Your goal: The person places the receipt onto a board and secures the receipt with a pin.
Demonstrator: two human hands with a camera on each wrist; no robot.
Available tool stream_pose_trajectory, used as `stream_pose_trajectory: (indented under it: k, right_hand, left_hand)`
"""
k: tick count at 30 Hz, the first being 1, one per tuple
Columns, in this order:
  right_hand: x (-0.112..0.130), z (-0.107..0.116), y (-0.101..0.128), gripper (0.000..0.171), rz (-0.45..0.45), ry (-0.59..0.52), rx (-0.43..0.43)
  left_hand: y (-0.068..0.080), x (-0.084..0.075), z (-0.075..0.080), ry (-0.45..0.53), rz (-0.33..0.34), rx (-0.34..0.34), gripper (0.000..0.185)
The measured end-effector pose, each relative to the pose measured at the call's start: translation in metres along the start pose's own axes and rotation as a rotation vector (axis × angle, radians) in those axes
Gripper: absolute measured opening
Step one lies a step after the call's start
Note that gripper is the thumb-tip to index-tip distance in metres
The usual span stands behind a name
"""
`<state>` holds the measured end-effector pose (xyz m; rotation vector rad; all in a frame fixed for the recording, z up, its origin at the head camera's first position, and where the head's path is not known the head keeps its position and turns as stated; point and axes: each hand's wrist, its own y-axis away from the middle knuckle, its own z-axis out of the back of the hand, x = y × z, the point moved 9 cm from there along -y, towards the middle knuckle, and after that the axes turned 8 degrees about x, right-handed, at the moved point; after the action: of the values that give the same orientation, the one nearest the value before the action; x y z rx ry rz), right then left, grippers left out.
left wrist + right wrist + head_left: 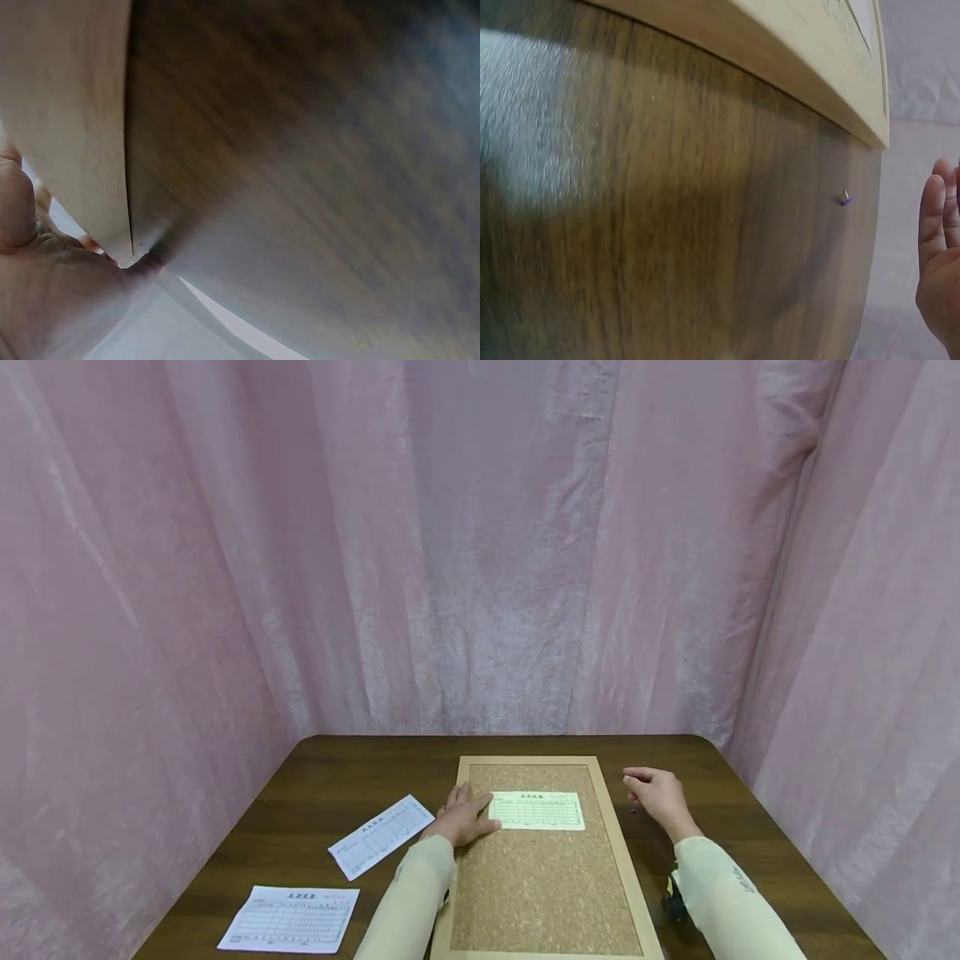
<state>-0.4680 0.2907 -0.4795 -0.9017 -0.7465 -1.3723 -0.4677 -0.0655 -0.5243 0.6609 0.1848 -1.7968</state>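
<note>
I've got the left hand (465, 817) lying flat with straight fingers on the cork board (542, 893), its fingertips pressing the left edge of the pale green slip (537, 811), which sits in the upper part of the board, toward 12 o'clock from me. The right hand (656, 795) hovers over the bare table (757, 852) at 3 o'clock of the board, fingers loosely curled and relaxed, holding nothing that I can make out. In the right wrist view there's a tiny purple pin (845, 198) lying on the wood near the board's frame, just ahead of those fingers. My worry: that pin is small and lies loose on a slick top, so a clumsy pinch could flick it away or leave its point turned into a fingertip. The slip is held at 1 edge only, so any nudge at its right side could swing it crooked. 2 white slips lie out at 9 o'clock of the board, 1 angled (381, 836) and 1 nearer me (291, 919); a sweeping sleeve could drag them off the table
</note>
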Motion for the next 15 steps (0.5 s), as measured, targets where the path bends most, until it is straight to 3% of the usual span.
stream_pose_trajectory:
  k: [15]
  right_hand:
    - [0.019, -0.020, -0.007, 0.027, 0.029, 0.030, -0.007]
  left_hand:
    - [0.002, -0.002, 0.001, -0.008, -0.003, 0.009, 0.064]
